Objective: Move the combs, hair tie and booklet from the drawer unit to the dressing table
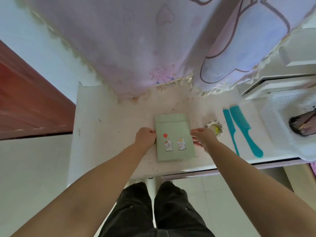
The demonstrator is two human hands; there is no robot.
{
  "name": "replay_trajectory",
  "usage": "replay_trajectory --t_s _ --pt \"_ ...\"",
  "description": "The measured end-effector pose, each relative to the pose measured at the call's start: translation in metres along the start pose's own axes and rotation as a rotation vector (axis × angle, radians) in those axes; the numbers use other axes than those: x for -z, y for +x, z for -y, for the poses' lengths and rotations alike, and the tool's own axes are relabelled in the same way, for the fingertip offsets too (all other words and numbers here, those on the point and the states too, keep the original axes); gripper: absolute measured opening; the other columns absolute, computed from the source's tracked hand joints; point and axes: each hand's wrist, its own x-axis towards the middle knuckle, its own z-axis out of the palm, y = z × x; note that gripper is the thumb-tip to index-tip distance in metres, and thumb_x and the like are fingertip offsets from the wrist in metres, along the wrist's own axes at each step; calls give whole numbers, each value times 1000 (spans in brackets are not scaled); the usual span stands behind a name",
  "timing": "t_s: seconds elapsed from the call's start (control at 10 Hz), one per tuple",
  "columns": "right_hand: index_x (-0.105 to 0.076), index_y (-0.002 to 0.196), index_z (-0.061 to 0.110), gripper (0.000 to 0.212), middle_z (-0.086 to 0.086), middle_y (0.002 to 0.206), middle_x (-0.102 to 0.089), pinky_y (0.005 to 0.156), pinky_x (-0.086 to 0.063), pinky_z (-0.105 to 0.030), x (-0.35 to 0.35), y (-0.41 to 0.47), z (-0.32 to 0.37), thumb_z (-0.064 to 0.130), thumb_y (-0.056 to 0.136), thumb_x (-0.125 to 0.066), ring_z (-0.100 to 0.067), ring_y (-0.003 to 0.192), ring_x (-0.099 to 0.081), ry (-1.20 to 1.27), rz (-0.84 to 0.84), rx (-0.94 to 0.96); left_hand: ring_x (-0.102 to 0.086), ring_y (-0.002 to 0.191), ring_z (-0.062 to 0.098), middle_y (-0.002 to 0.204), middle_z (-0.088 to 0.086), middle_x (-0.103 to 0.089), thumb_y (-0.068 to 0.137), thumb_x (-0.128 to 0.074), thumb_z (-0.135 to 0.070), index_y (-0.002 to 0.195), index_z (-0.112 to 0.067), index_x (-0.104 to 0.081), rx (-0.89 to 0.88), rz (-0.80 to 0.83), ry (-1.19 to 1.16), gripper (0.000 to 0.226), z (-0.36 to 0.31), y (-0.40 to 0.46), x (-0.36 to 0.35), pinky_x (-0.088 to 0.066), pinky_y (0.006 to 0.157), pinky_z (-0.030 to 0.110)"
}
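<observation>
- Two bare hands met at a pale green booklet (pixel 174 137) that lay flat on the worktop (pixel 106 134), near its front edge and about midway across.
- The left hand (pixel 145 137) was pinched on the booklet's left edge, fingers curled in against the cover.
- The right hand (pixel 203 137) was clamped on the right edge, thumb on top and fingertips (pixel 197 143) tucked under or beside the cover; which of the two could not be told.
- The booklet's cover showed two small cartoon rabbits and a red dot, with a flap or band across its far end.
- To the right of the booklet, just beyond the right hand, a cream hair tie (pixel 214 127) with a yellow centre rested on the worktop.
- Further right lay two teal combs side by side, handles pointing toward the near edge: a thin tail comb (pixel 230 130) on the left and a wide-toothed comb (pixel 244 130) on the right, close together but apart.
- At the right edge stood a white perforated basket (pixel 280 117) that held a dark object (pixel 302 124), too blurred to name.
- A lilac printed curtain (pixel 136 48) with a fringed hem hung behind the worktop, its hem reaching the far side of the surface.
- Dark trouser legs (pixel 153 211) showed below, over a pale tiled floor (pixel 34 168).
</observation>
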Motion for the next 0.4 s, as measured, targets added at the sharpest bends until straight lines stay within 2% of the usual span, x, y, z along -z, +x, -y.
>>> replay_trajectory --t_s 0.1,0.2,0.3,0.4 --pt "-61 108 -7 23 -18 93 -65 53 -49 -23 -2 7 0 0 87 -57 -20 69 -63 -56 -16 -10 -66 70 30 89 28 -71 84 -50 -1 73 -1 -68 29 -23 -28 21 0 3 3 -59 77 40" --pt "-64 101 -5 18 -22 98 -69 67 -58 -35 -4 8 -3 -1 87 -55 -33 84 -68 -128 -56 33 -64 69 29 84 30 -71 81 -49 1 72 0 -69 -46 -36 93 22 0 1 7 -57 80 45" --pt "-66 98 -2 17 -20 97 -70 84 -57 -47 -8 1 -4 2 86 -55 -36 88 -69 -244 -85 85 -63 72 29 81 25 -71 80 -48 -2 73 2 -71 -113 -7 243 24 -6 -3 12 -54 80 40" --pt "-63 111 0 27 -16 109 -68 89 -54 -46 -8 -8 6 13 89 -55 -35 90 -68 -342 -80 101 -59 104 28 113 13 -66 89 -43 -10 109 -7 -66 -193 4 441 31 -1 -7 18 -46 90 34"
